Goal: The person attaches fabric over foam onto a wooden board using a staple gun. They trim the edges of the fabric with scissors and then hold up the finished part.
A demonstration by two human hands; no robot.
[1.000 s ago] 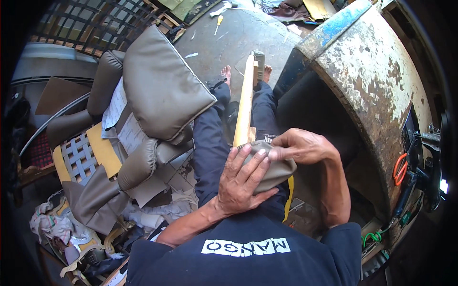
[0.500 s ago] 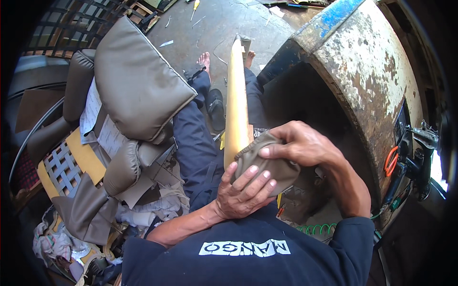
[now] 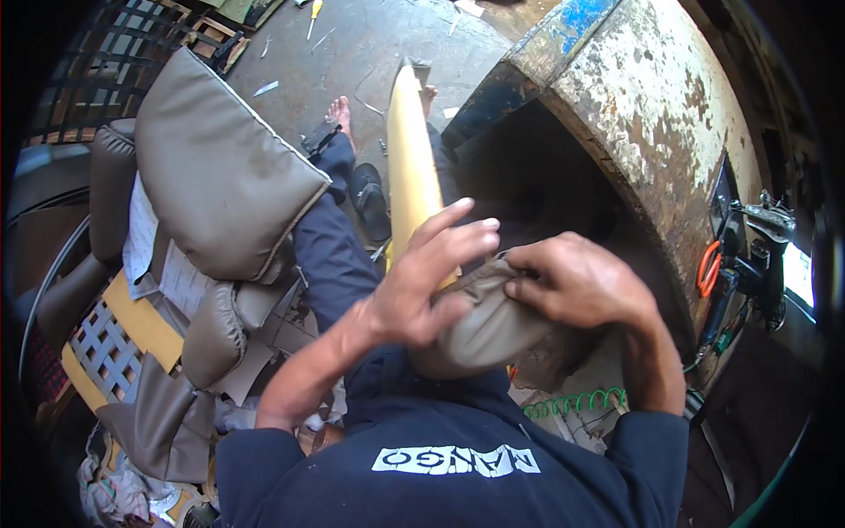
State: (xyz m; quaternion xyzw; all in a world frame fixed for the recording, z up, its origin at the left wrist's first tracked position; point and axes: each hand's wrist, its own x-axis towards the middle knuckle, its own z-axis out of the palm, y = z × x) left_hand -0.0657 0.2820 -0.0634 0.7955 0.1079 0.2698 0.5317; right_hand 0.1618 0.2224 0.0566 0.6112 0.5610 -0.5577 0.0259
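A long piece padded with yellow foam (image 3: pixel 411 150) stands between my legs, its far end near my feet. Around its near end lies a brown-grey leatherette cover (image 3: pixel 493 327), bunched and wrinkled. My right hand (image 3: pixel 585 283) pinches the cover's upper edge between thumb and fingers. Just above the cover's left side my left hand (image 3: pixel 422 280) is raised, fingers spread and slightly blurred, with nothing in it. Whether its thumb touches the cover I cannot tell. The foam's near end is hidden by the hands and cover.
A large leatherette cushion (image 3: pixel 220 167) with white piping rests at my left, among smaller padded pieces (image 3: pixel 217 339) and webbing (image 3: pixel 106 339). A worn, paint-flaked curved panel (image 3: pixel 656 114) rises at right, with orange-handled scissors (image 3: pixel 708 268) and a green coiled hose (image 3: pixel 576 403).
My left hand has let go of the cover and lifted up with its fingers opened. My right hand keeps its grip on the edge. The whole view has shifted slightly.
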